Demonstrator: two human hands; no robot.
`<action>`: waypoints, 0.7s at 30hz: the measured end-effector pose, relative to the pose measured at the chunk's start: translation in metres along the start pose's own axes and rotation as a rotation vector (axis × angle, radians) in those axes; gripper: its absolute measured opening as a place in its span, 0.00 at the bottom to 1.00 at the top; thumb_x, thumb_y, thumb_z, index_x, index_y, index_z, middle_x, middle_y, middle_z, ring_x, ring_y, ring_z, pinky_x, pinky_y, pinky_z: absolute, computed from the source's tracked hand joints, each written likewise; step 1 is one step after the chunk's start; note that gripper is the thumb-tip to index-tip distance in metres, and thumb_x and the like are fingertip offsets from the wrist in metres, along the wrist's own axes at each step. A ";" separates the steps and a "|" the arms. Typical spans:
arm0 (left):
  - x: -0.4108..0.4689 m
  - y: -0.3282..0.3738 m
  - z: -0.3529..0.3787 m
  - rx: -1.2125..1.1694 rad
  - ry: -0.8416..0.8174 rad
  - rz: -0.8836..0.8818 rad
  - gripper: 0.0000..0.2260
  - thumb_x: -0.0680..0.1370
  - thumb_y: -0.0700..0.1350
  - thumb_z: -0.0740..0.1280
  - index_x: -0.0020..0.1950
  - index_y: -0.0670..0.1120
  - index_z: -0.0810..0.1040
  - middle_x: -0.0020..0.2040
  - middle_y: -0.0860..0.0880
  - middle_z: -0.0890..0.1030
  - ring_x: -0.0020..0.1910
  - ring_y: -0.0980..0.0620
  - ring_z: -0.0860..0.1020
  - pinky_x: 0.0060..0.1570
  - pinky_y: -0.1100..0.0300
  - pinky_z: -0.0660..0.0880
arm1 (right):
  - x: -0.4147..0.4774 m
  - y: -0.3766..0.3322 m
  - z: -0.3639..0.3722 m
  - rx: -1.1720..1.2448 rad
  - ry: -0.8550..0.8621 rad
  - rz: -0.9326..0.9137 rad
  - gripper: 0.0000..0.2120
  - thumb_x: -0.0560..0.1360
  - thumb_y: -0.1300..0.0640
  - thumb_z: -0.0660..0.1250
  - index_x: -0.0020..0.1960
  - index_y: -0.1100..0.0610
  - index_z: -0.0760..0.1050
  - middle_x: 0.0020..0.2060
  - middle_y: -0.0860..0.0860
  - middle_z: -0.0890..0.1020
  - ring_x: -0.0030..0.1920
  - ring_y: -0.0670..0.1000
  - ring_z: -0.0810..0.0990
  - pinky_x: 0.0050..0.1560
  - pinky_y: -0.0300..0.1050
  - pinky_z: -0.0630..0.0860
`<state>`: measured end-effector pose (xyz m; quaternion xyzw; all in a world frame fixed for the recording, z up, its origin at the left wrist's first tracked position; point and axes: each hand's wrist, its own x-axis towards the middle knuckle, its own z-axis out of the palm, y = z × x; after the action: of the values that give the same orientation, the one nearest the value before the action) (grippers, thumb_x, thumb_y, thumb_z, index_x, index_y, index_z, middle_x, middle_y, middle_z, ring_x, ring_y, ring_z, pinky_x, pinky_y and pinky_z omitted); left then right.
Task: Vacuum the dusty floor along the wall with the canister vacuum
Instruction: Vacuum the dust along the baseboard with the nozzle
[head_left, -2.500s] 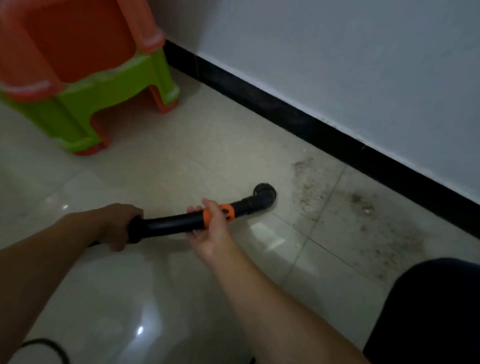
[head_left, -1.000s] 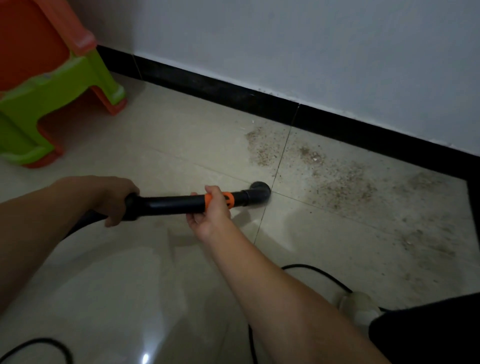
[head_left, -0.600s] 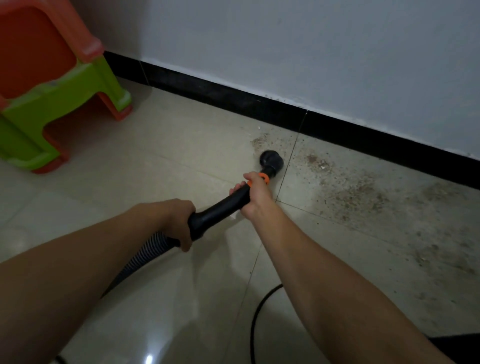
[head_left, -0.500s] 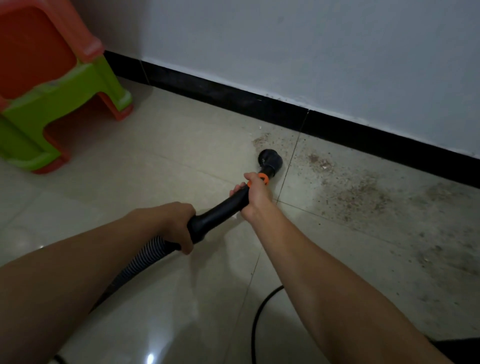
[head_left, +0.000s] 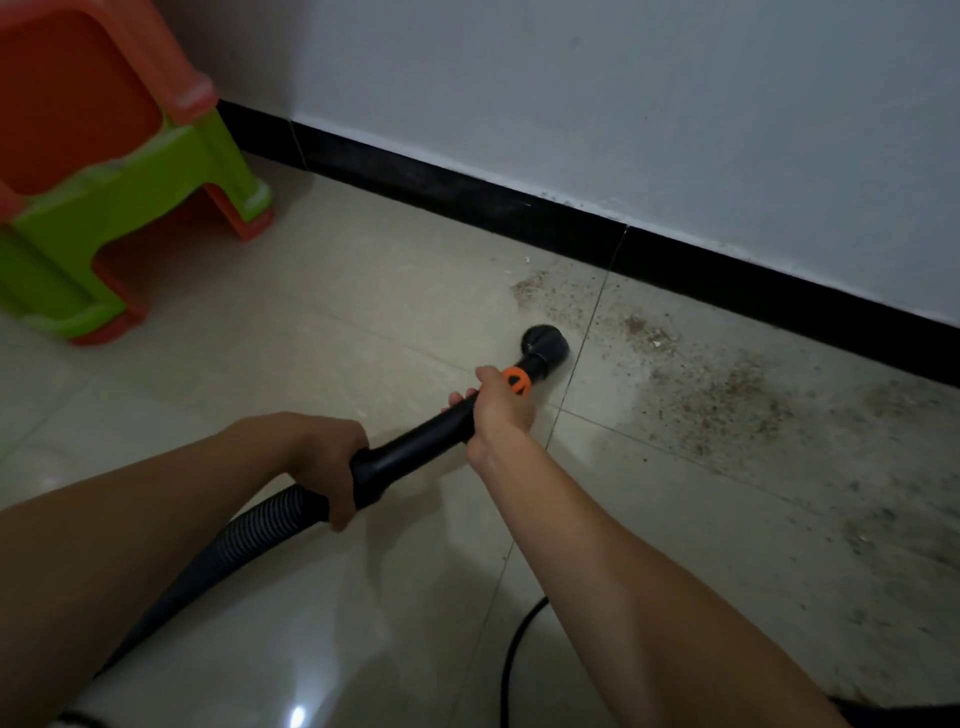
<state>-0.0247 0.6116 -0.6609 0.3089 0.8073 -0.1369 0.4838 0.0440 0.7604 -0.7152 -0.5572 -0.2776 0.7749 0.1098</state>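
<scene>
A black vacuum wand (head_left: 415, 449) with an orange collar (head_left: 516, 380) points away from me toward the wall. Its round black nozzle (head_left: 544, 345) rests on the pale floor tile at the left edge of a brown dust patch (head_left: 717, 395). My right hand (head_left: 498, 410) grips the wand just behind the orange collar. My left hand (head_left: 327, 457) holds the rear of the wand where the ribbed hose (head_left: 244, 540) joins. The dust spreads rightward along the black baseboard (head_left: 675, 270). The canister itself is out of view.
An orange and green plastic stool (head_left: 119, 176) stands at the upper left near the wall. A black power cord (head_left: 519, 639) curves on the floor under my right forearm. The white wall (head_left: 623, 104) runs diagonally across the top.
The wand swung from lying crosswise to pointing at the wall. The nozzle moved forward onto the dust, then drew back slightly toward me. Both hands kept their grip.
</scene>
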 end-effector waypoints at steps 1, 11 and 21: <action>0.001 0.001 0.000 0.026 -0.008 -0.006 0.22 0.62 0.48 0.80 0.54 0.47 0.79 0.50 0.48 0.82 0.49 0.49 0.81 0.52 0.54 0.79 | 0.000 0.004 -0.005 0.018 0.019 -0.012 0.08 0.74 0.59 0.70 0.50 0.60 0.74 0.34 0.53 0.77 0.23 0.50 0.79 0.29 0.42 0.79; -0.001 -0.005 -0.024 -0.091 0.153 0.020 0.16 0.62 0.42 0.79 0.48 0.46 0.80 0.45 0.48 0.82 0.44 0.49 0.81 0.44 0.58 0.78 | 0.004 -0.019 0.010 0.141 -0.040 -0.016 0.07 0.75 0.61 0.68 0.43 0.59 0.70 0.30 0.54 0.73 0.22 0.49 0.76 0.27 0.42 0.77; 0.012 0.041 -0.027 -0.121 0.200 0.139 0.20 0.63 0.49 0.80 0.49 0.47 0.77 0.47 0.49 0.80 0.47 0.48 0.79 0.46 0.58 0.77 | 0.023 -0.058 -0.023 0.070 -0.009 -0.059 0.08 0.75 0.61 0.69 0.52 0.62 0.72 0.41 0.57 0.74 0.39 0.55 0.77 0.52 0.54 0.81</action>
<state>-0.0219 0.6616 -0.6548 0.3465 0.8350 -0.0227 0.4268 0.0490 0.8264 -0.7068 -0.5412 -0.2673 0.7828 0.1509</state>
